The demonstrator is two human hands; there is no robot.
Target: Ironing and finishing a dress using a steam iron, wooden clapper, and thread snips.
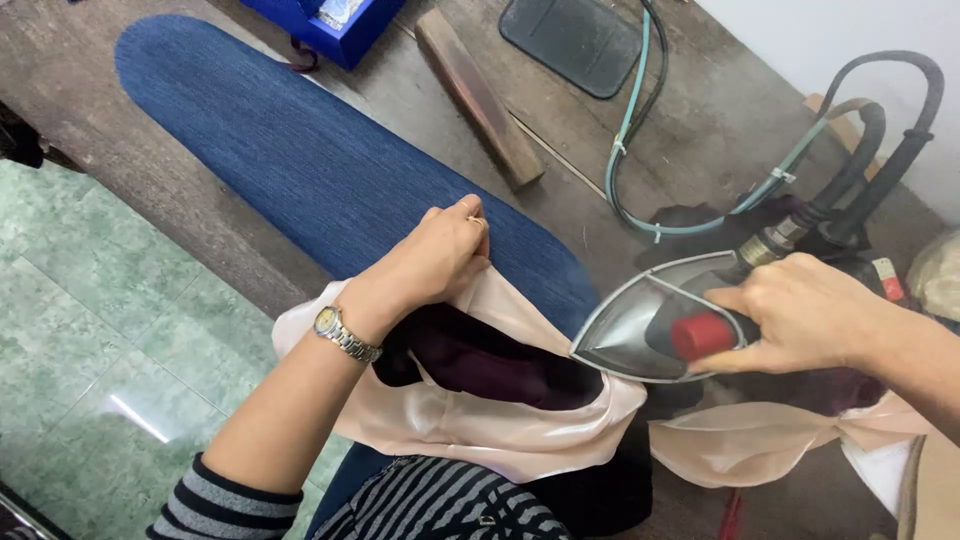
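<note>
My left hand (440,255), a metal watch on its wrist, grips the edge of a pale pink satin garment (470,425) with a dark maroon inner layer (490,360), pulled over the near end of a blue ironing board (300,150). My right hand (800,315) holds the handle of a steam iron (640,325) with a red knob. The iron's pointed tip rests over the pink fabric, just right of my left hand.
Black and teal hoses (640,130) run from the iron to the back right. A wooden block (480,95) and a dark rectangular pad (575,40) lie on the worn wooden table. A blue box (330,25) sits at the far edge. Green tiled floor lies left.
</note>
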